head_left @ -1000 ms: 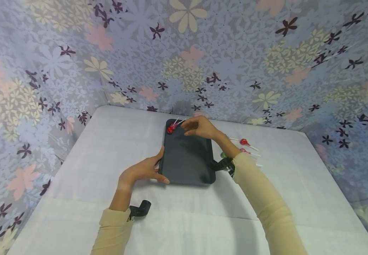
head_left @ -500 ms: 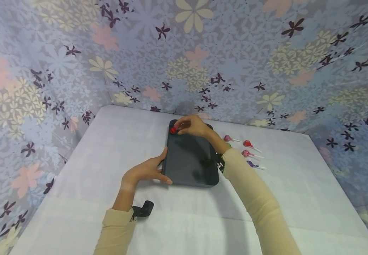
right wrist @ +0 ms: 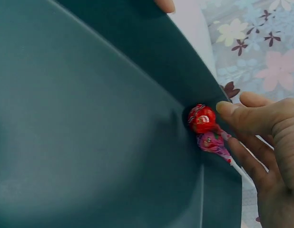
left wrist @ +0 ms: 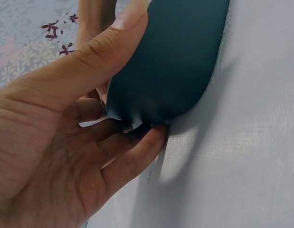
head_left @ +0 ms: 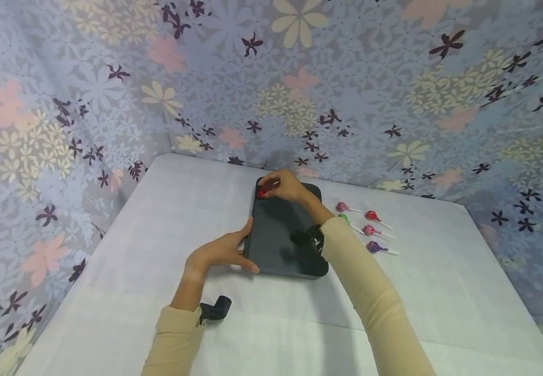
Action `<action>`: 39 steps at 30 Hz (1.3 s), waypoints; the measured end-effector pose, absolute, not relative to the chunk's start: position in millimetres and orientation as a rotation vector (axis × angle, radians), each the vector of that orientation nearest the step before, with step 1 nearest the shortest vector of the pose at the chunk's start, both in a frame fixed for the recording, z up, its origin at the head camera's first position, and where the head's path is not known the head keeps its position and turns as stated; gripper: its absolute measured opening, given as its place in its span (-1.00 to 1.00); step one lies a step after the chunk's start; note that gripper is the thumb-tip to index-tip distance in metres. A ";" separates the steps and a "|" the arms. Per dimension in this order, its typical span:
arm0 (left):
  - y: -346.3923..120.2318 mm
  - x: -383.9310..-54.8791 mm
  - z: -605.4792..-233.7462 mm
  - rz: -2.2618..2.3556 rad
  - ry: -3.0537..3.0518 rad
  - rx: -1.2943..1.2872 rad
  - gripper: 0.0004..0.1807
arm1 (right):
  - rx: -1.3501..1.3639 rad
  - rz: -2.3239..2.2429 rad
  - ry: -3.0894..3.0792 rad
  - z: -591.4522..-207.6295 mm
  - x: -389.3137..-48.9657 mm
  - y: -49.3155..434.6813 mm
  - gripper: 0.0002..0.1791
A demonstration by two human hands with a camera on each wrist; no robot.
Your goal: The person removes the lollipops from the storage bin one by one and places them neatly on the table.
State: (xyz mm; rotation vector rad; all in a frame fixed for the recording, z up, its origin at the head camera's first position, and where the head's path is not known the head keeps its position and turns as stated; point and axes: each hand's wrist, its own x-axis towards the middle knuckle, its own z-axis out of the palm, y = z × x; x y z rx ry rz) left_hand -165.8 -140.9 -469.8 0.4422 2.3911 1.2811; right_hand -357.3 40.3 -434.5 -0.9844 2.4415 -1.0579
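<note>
A dark grey rectangular tray (head_left: 278,235) lies on the white table. My left hand (head_left: 224,250) grips its near left corner, the thumb along the near side; in the left wrist view several fingertips curl under the tray's edge. My right hand (head_left: 285,186) reaches over the tray to its far left corner. There a red lollipop (right wrist: 202,118) and a pink lollipop (right wrist: 212,143) lie side by side against the wall, the pink one's white stick across the rim. Right thumb and fingers stand apart around the red lollipop's stick end, a fingertip at its wrapper.
Right of the tray lie several more lollipops, among them a red lollipop (head_left: 372,215), a green lollipop (head_left: 343,216) and a purple lollipop (head_left: 373,247). The right sleeve (head_left: 358,271) partly hides this group. A flowered cloth wall (head_left: 299,104) rises behind the table (head_left: 182,209).
My right hand has moved left to the two lollipops in the tray's far corner and now covers their sticks in the head view. My left hand keeps its grip on the tray.
</note>
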 end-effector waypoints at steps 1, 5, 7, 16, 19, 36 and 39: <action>-140.7 -165.6 -469.4 1.288 2.385 0.439 0.40 | -0.981 -1.052 2.444 -435.7 -357.9 39.6 -0.61; -140.1 -165.0 -468.4 1.284 2.386 0.418 0.39 | -0.993 -1.035 2.444 -440.0 -360.3 37.8 -0.61; -140.0 -165.1 -468.2 1.279 2.390 0.411 0.40 | -1.011 -1.027 2.448 -441.6 -361.2 37.5 -0.62; -139.3 -164.9 -466.5 1.246 2.412 0.406 0.40 | -1.068 -0.989 2.503 -444.4 -359.1 36.7 -0.60; -139.9 -164.6 -466.2 1.234 2.421 0.417 0.40 | -1.102 -0.895 2.545 -446.6 -359.0 35.6 -0.61; -138.7 -161.0 -466.2 1.225 2.427 0.377 0.40 | -1.080 -0.779 2.517 -458.8 -354.7 40.2 -0.56; -138.3 -161.2 -466.0 1.224 2.428 0.378 0.40 | -1.070 -0.800 2.509 -459.7 -354.0 41.1 -0.56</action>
